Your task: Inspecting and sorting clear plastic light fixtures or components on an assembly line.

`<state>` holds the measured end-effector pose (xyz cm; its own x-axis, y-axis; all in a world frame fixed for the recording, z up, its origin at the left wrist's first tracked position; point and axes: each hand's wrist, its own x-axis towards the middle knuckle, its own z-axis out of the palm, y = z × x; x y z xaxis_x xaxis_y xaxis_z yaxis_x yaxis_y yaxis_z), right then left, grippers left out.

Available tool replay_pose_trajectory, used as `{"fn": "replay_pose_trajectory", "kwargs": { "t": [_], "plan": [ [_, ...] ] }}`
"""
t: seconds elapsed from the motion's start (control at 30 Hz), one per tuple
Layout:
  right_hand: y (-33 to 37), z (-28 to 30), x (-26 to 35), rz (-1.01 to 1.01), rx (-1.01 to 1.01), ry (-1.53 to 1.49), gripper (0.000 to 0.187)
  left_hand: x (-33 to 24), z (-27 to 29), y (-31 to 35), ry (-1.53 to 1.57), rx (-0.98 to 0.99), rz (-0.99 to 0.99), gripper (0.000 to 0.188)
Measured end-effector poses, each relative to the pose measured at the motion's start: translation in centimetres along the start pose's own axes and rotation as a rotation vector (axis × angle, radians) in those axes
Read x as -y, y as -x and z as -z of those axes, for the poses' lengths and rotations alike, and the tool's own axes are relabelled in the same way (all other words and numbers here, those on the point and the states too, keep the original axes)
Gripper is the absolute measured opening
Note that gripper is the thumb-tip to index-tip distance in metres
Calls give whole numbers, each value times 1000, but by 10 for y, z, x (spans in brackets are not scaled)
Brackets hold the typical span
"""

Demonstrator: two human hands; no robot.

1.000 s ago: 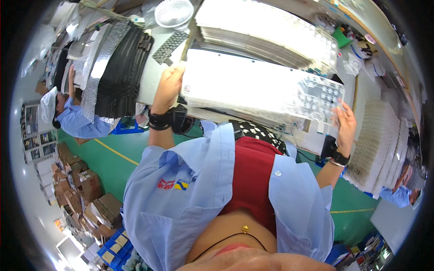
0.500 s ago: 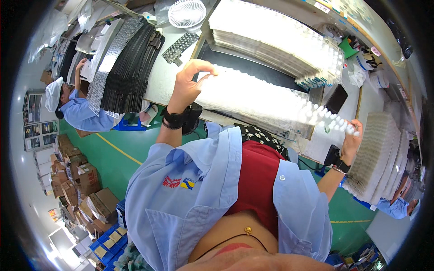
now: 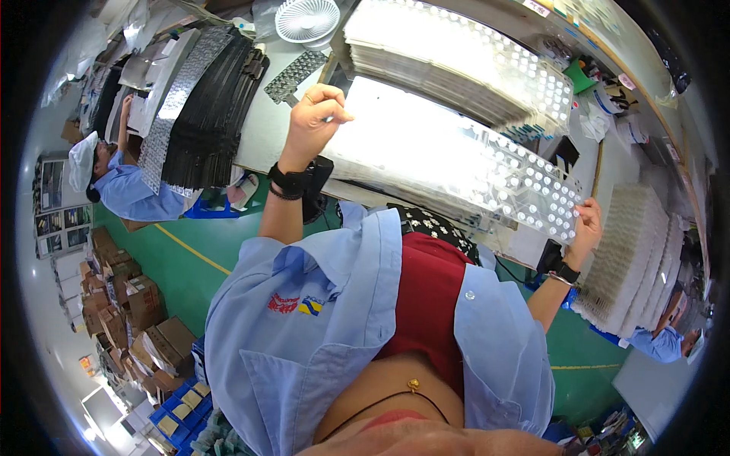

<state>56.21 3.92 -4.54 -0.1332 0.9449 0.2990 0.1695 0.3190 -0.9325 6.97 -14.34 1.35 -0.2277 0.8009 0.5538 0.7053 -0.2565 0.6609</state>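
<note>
A long clear plastic tray (image 3: 532, 186) with rows of round white cups stretches between my hands over the bench, its left part washed out by glare. My left hand (image 3: 314, 120) is closed in a pinch at the tray's left end; the glare hides the exact edge between thumb and finger. At the right end, my right hand (image 3: 587, 226) grips the tray's short edge, fingers on top. Just beyond it stands a tall stack of similar trays (image 3: 449, 72), brightly lit on top.
On the left of the bench lie a small dark perforated plate (image 3: 295, 76) and a white fan (image 3: 306, 20). Stacked black trays (image 3: 209, 114) stand further left, near a co-worker (image 3: 137, 182). More whitish trays (image 3: 620, 258) are stacked at right. Cardboard boxes (image 3: 144, 300) line the floor.
The tray has turned from nearly edge-on to face up, so its rows of cups now show. My left hand has shifted slightly left and my right hand slightly down at the tray's ends.
</note>
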Motion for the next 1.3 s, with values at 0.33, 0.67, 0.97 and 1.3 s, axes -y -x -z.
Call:
{"fn": "replay_pose_trajectory", "kwargs": {
  "t": [0.33, 0.67, 0.97, 1.3],
  "plan": [
    [3, -31, 22, 109, -2, 178, 19, 22, 11, -4, -57, -62, -9, 16],
    [4, -57, 56, 194, 57, 238, 21, 57, 21, 3, 26, -124, 17, 16],
    [5, -78, 76, 225, 67, 200, 21, 86, 28, 17, -14, -101, 114, 12],
    [1, -84, 93, 341, 123, 260, 18, 115, 34, 26, -115, -72, 161, 12]
  ]
}}
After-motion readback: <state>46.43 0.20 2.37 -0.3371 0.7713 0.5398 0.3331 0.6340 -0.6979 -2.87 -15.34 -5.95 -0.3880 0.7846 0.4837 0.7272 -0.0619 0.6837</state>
